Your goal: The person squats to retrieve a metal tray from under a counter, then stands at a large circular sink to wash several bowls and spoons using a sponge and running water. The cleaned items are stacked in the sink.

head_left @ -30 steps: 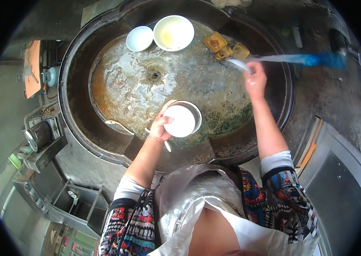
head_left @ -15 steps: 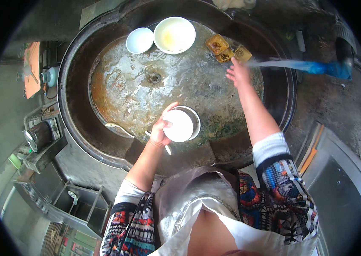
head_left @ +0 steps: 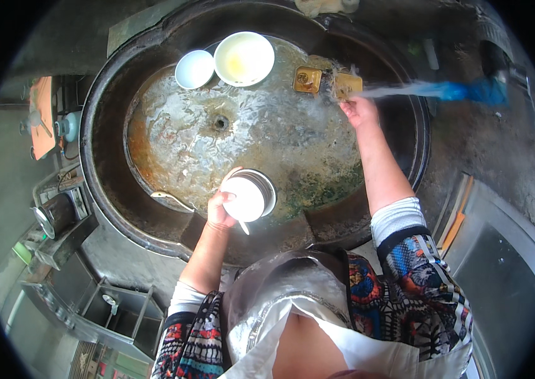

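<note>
My left hand [head_left: 219, 210] is closed round a stack of round bowls [head_left: 246, 198], tipped so a white underside shows, over the near side of a large dark basin [head_left: 93, 183]. A pale spoon handle [head_left: 244, 227] sticks out below the stack. At the far right of the basin, my right hand [head_left: 361, 114] grips a small square yellow dish [head_left: 348, 83] by its near edge. A water stream [head_left: 400, 91] from a blue hose end [head_left: 485, 91] strikes that dish and splashes. Left of it lies another square dish [head_left: 307, 79] with dark bits inside.
At the back of the basin sit a large white bowl [head_left: 255, 63] with a yellow stain and a smaller white bowl [head_left: 194, 69]. A drain hole [head_left: 221, 122] opens in the wet basin floor. A pale long-handled spoon [head_left: 169, 198] rests at the near left.
My right hand has taken hold of a square dish and lifted it into the water stream, apart from the other dish. My left hand and the bowls have shifted slightly left and nearer.
</note>
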Demonstrator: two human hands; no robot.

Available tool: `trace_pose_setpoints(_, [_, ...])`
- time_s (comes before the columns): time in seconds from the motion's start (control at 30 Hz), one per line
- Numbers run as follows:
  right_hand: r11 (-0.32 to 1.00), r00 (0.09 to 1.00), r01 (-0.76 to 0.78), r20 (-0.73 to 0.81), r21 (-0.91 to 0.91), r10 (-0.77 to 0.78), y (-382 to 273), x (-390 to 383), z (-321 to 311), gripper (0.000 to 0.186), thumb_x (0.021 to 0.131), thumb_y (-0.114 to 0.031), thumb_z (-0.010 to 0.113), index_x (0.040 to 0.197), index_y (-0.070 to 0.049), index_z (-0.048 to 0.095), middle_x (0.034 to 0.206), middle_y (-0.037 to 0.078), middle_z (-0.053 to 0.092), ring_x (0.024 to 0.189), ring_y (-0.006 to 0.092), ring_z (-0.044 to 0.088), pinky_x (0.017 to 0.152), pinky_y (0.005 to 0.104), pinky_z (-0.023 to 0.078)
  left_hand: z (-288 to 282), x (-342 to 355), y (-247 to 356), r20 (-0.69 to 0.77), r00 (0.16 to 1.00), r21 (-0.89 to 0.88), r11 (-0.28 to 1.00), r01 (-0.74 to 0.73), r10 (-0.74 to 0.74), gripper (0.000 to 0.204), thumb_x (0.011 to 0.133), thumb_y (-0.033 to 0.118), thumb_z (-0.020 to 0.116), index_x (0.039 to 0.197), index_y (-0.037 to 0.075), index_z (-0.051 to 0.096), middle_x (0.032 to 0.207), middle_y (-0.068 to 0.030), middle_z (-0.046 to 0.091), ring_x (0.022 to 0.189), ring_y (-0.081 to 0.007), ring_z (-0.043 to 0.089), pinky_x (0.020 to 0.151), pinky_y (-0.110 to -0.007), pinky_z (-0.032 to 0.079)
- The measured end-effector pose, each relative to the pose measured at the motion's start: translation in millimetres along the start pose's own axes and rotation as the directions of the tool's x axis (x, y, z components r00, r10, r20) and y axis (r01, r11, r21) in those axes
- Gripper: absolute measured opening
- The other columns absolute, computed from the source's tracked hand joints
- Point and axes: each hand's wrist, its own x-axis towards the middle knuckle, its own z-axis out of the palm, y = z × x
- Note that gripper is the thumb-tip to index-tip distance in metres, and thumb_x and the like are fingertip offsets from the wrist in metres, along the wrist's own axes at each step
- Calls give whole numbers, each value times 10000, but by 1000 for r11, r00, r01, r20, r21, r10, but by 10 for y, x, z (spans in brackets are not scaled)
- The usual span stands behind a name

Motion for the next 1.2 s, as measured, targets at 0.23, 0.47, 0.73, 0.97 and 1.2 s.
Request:
trace_pose_setpoints(0.23, [557,764,571,141,-604,-630,-39,-78,-28,239,754,-11,606,991,-6,574,988,187,601,957,335,575,821,403,460,43,-8,-42,16,999,5,999,37,-37,726,595,94,564,1296,-17,413,1174,-168,544,1061,-299,541,944,-395,445])
trace_pose_setpoints(0.47, [-381,136,670,610,-637,-781,-123,-483,-370,252,700,-52,660,933,-50,563,1000,171,541,974,395,502,853,426,421,118,34,-81,40,998,-11,999,53,-53,722,585,101,571,1282,-12,422,1159,-174,552,1038,-314,556,922,-413,467])
trace_pose_setpoints(0.73, [169,965,75,114,-983,235,267,-346,-970,328,682,27,662,995,-51,605,884,51,637,809,163,610,652,305,497,103,66,-70,44,998,-41,998,51,-49,728,574,117,575,1276,0,424,1139,-180,558,1023,-329,560,900,-425,481])
trace_pose_setpoints(0.97, [826,951,282,29,-488,-308,54,429,-209,229,779,-120,671,990,-73,593,873,28,603,770,150,582,549,293,478,115,50,-27,31,998,-19,998,55,-54,758,586,92,572,1311,-18,381,1180,-179,544,1053,-305,557,929,-410,465])
trace_pose_setpoints(1.2, [741,970,115,-86,-661,-227,91,770,48,187,816,-186,611,958,-70,569,809,69,587,675,169,569,528,283,466,38,6,-42,4,1000,-32,999,21,-21,745,585,80,557,1304,-26,394,1180,-172,547,1052,-296,556,935,-387,456])
